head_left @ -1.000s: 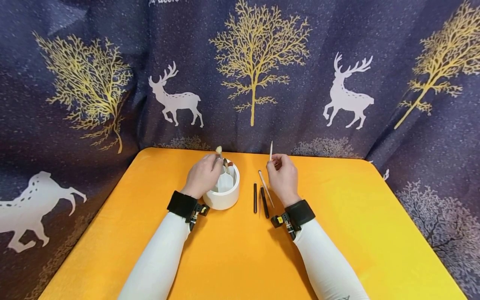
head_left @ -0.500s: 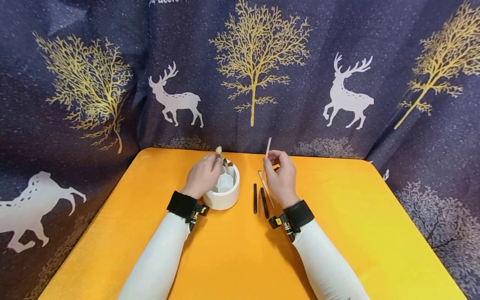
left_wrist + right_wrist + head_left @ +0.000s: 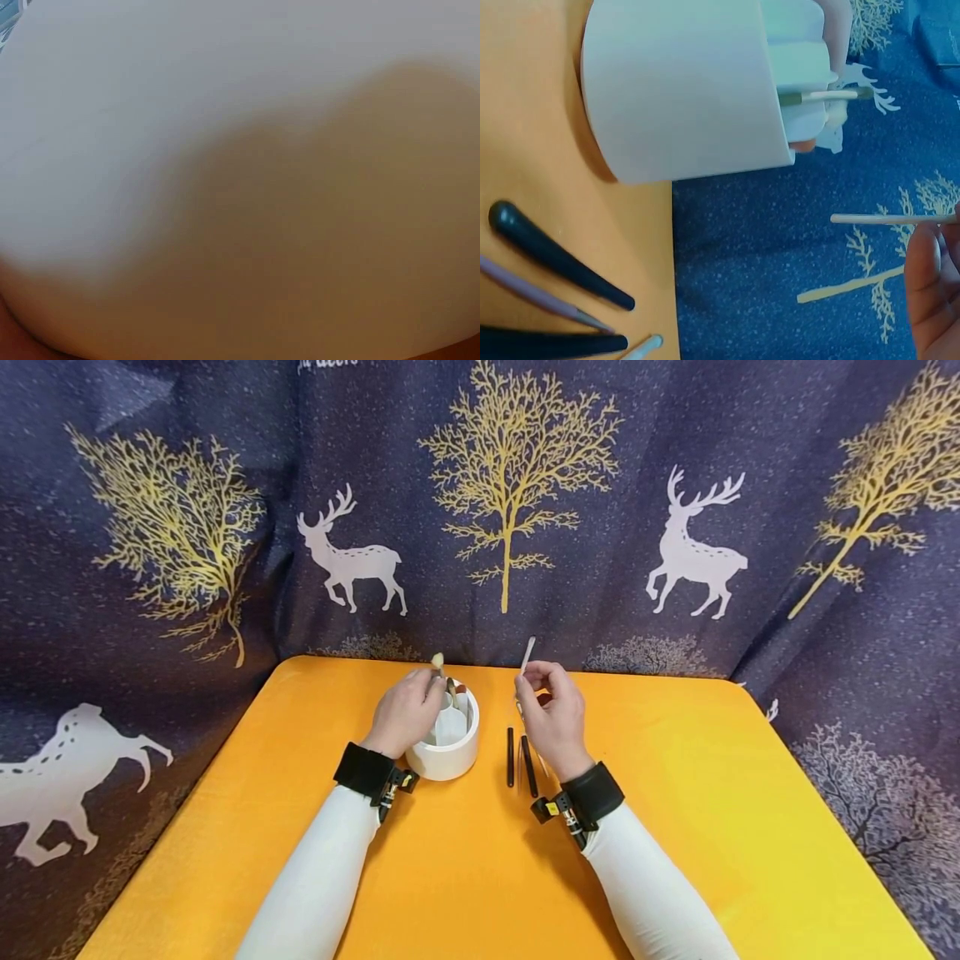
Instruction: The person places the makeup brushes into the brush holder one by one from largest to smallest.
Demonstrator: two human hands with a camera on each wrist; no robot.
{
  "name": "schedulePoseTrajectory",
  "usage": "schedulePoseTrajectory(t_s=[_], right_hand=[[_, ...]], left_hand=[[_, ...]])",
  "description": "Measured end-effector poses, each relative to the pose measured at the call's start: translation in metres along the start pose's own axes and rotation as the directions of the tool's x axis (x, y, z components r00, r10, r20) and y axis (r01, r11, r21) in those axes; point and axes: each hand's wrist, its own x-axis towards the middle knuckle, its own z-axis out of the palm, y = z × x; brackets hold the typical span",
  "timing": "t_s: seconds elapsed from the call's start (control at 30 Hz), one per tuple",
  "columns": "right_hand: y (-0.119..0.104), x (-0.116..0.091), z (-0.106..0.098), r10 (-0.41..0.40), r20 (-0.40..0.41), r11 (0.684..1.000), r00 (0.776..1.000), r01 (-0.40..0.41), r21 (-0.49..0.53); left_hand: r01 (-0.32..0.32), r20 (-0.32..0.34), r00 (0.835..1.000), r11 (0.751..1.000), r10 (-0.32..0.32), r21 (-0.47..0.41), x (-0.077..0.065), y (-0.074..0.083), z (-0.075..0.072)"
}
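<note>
My left hand (image 3: 405, 710) holds a white round holder (image 3: 447, 762) at its left side, the thumb by the rim and the other fingers mostly hidden. Inside, the holder is divided, and several makeup brushes (image 3: 452, 688) stand in it. Blurred close surfaces fill the left wrist view. My right hand (image 3: 553, 714) pinches a slim white makeup brush (image 3: 527, 655) between thumb and fingers, above the table to the right of the holder. In the right wrist view, the plain lower end of this brush (image 3: 870, 219) points down from the fingertips.
On the yellow table (image 3: 450, 877), two black sticks (image 3: 511, 757) and a thin purple-handled tool (image 3: 529, 292) lie below my right hand. Partly behind them is another slim white stick (image 3: 646, 347). A dark patterned curtain (image 3: 585, 577) hangs behind the table's back edge.
My right hand has moved left toward the holder with the white brush, which has tilted a little to the right at its top. The left hand and the holder have stayed put.
</note>
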Motion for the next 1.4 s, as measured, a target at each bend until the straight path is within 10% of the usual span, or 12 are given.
schedulePoseTrajectory(t_s=[0.57,1.4], right_hand=[[-0.049,0.002,-0.001,-0.002,-0.001,0.996,1.000,0.002,0.093],[-0.050,-0.005,0.011,0.093,0.101,0.969,0.991,-0.114,0.220]], left_hand=[[0.008,0.001,1.000,1.000,-0.008,0.013,-0.001,0.001,-0.001],[0.000,-0.005,1.000,1.000,0.000,0.014,0.001,-0.002,0.001]])
